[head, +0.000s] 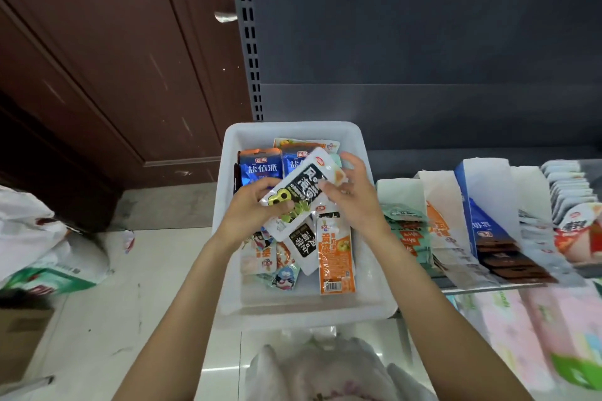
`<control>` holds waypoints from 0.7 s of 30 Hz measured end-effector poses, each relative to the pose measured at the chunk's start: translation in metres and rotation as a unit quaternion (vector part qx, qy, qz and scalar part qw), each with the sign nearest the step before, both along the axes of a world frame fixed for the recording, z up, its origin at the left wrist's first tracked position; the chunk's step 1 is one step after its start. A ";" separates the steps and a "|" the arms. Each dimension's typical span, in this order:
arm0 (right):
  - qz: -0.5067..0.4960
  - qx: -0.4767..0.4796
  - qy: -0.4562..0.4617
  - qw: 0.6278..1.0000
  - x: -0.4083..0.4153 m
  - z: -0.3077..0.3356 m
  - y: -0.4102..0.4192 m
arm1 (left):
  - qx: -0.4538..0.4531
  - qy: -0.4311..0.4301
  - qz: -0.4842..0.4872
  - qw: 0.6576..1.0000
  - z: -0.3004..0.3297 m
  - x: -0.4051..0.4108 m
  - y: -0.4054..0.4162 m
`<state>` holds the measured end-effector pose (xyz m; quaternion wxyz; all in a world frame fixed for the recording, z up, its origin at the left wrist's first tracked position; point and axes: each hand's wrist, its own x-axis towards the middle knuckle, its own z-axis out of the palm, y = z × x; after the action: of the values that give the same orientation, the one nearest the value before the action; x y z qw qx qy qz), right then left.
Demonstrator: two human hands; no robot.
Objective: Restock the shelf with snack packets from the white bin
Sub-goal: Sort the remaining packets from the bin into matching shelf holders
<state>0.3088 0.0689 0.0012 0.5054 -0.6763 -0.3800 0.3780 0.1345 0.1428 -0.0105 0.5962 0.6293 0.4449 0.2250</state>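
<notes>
A white bin [293, 312] stands on the shelf's left end and holds several snack packets: blue ones [260, 168] at the back, an orange one [337, 257] near the front. Over the bin, both my hands hold a black-and-white snack packet [301, 190] tilted on a diagonal. My left hand [252, 210] grips its lower left end, thumb on top. My right hand [353, 197] pinches its upper right end. More white packets lie stacked right under it.
The grey shelf [423, 156] to the right carries rows of packets: teal-orange [404, 228], white-orange [443, 221], blue-black [488, 228], red-white [576, 228]. A lower shelf holds pink packs [527, 335]. Plastic bags lie on the floor at left [42, 238] and below [325, 368]. A brown door [97, 75] stands at left.
</notes>
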 end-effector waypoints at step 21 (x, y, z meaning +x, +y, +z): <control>-0.227 0.045 0.109 0.967 0.077 0.016 -0.153 | 0.030 -0.026 0.027 0.999 0.007 0.087 -0.063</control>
<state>0.3861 -0.0842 0.0177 0.6464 -0.6761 -0.1752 0.3072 0.2218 0.0801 -0.0039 0.5820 0.6290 0.4390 0.2701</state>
